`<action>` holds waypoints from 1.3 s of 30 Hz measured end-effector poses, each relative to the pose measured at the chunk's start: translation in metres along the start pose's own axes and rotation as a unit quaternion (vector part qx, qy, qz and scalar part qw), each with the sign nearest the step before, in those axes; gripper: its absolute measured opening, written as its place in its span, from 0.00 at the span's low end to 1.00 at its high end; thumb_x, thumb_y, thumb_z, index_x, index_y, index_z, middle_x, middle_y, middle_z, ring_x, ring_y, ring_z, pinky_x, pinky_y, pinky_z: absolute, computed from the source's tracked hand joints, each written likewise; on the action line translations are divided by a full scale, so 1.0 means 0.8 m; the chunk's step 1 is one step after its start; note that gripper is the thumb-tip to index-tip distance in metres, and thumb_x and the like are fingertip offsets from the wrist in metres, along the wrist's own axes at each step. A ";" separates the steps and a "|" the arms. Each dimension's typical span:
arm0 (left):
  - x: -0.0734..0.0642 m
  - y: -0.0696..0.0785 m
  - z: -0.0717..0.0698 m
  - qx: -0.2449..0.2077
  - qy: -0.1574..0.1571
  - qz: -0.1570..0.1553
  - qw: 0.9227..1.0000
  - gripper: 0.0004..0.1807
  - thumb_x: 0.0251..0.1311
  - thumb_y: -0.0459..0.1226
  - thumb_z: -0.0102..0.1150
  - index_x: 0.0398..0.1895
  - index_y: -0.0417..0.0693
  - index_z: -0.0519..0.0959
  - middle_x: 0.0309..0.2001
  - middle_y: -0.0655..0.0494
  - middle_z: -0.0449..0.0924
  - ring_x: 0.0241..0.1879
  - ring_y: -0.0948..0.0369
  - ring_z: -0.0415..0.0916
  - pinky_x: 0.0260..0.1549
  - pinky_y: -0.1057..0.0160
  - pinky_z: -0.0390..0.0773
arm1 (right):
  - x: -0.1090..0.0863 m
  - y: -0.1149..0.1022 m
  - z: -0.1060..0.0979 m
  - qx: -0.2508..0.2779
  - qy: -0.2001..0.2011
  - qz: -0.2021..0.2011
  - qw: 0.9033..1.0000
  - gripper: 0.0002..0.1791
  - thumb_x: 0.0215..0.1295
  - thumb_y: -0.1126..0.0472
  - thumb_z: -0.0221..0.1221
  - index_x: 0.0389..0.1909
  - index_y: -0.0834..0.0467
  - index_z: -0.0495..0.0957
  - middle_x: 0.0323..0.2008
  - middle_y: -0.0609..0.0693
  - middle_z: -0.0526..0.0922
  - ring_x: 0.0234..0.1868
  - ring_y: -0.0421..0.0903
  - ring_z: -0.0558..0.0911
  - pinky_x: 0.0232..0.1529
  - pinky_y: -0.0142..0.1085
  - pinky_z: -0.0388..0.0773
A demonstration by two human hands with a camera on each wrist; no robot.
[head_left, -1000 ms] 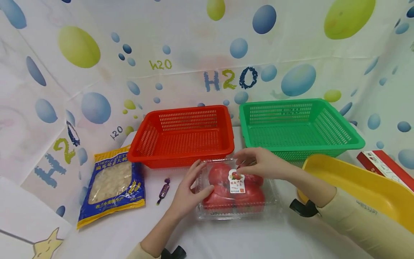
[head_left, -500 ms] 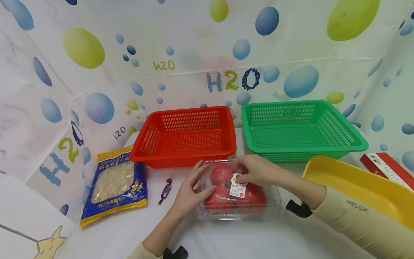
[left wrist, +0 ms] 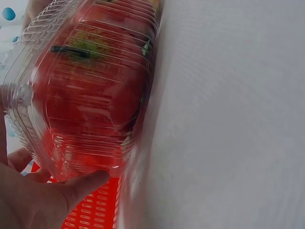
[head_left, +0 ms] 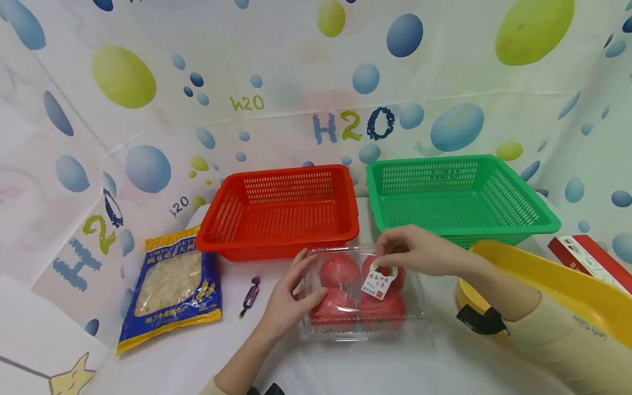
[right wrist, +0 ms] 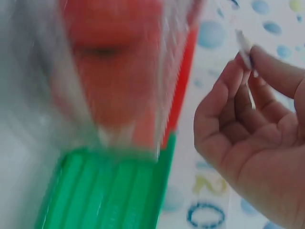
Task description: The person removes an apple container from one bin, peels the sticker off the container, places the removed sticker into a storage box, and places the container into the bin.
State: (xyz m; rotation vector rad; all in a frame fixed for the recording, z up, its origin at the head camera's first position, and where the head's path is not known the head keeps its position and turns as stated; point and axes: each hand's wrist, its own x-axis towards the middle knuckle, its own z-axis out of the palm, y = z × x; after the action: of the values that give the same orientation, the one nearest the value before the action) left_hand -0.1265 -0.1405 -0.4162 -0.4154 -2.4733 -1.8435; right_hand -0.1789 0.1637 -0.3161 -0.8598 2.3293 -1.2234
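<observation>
"Compared with half a second ago, the white label [head_left: 377, 284] has slid a little to the right and now slants, with the right hand [head_left: 422, 251] shifted along with it."

"What is that hand doing?"

"Pinching the label by its upper end, thumb against fingertip. The right wrist view shows it edge-on, and it seems clear of the plastic, though that view is blurred."

"And the left hand [head_left: 288, 293]?"

"Not clenched. It rests against the left side of the clear box [head_left: 353, 330], thumb at the near corner, fingers extended along the edge. The box sits flat on the bench [head_left: 192, 362], just in front of the red basket [head_left: 276, 251], with the red fruit [head_left: 338, 271] inside."

"How would you do this part well?"

"I'd keep the left hand light but firm, enough to stop the box skidding without denting thin plastic. With the label, a slow, low, steady pull seems best; a jerk could tear paper or pop the lid. I'd also hold it by the edge, since any tacky back might catch on fingers or the box."
</observation>
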 end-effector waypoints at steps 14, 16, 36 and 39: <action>-0.003 0.004 -0.004 0.002 0.000 -0.008 1.000 0.35 0.60 0.41 0.70 0.72 0.58 0.72 0.79 0.57 0.53 0.75 0.44 0.54 0.59 0.38 0.71 | -0.122 0.077 -0.099 -0.005 0.006 0.085 0.996 0.10 0.73 0.63 0.59 0.49 0.64 0.78 0.41 0.51 0.84 0.42 0.46 0.81 0.42 0.32 0.81; -0.003 0.004 -0.003 0.001 0.001 -0.010 1.000 0.35 0.60 0.41 0.70 0.72 0.58 0.71 0.79 0.57 0.53 0.75 0.44 0.54 0.59 0.38 0.70 | -0.135 0.094 -0.107 -0.012 0.001 0.111 0.994 0.10 0.73 0.64 0.59 0.50 0.65 0.78 0.41 0.51 0.84 0.41 0.45 0.81 0.43 0.32 0.81; -0.001 0.001 -0.001 -0.011 -0.007 -0.009 1.000 0.35 0.61 0.40 0.70 0.72 0.57 0.72 0.79 0.55 0.53 0.75 0.45 0.53 0.60 0.38 0.69 | -0.147 0.167 -0.103 -0.029 -0.023 0.151 0.988 0.13 0.67 0.70 0.61 0.51 0.71 0.77 0.45 0.55 0.81 0.42 0.48 0.79 0.40 0.31 0.81; -0.001 0.001 -0.002 -0.008 -0.007 -0.008 1.000 0.35 0.60 0.41 0.70 0.72 0.57 0.71 0.79 0.56 0.53 0.75 0.45 0.53 0.60 0.38 0.70 | -0.150 0.166 -0.106 -0.021 -0.018 0.143 0.989 0.17 0.68 0.70 0.59 0.55 0.74 0.75 0.49 0.61 0.81 0.44 0.49 0.81 0.42 0.32 0.83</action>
State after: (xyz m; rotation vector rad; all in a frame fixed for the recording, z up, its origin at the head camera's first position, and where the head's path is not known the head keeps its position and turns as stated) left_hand -0.1254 -0.1418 -0.4150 -0.4115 -2.4791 -1.8732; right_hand -0.1835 0.3531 -0.3743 -0.5306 2.3575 -1.0325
